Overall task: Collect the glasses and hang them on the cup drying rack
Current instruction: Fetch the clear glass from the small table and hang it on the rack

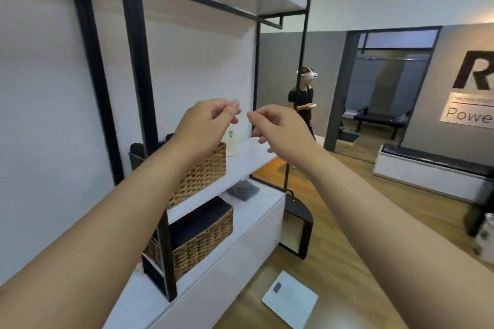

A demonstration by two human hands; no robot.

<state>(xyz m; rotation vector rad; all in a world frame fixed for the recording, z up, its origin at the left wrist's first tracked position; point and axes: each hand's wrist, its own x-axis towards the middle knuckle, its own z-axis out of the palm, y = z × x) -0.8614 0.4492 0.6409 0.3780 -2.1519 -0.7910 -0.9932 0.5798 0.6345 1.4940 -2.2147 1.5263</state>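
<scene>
At the left stands a shelf unit (139, 67) with a black metal frame and white boards, close to a white wall. On its middle board sits a woven basket (203, 173), and on the board below there is a second woven basket (203, 235) with a dark lining. Both arms of the person reach forward in front of this shelf. The left hand (205, 125) is raised before the upper basket, its fingers loosely curled and holding nothing. Just beside it, but not touching, the right hand (278, 128) is also half curled and empty. Behind the two hands a small white container (232, 141) stands on the middle board. No glasses and no cup drying rack can be seen in this view. Further right, another person (303, 101) with a white headset stands on the wooden floor (347, 222), and a white sheet (290, 298) lies on the floor near the shelf.
</scene>
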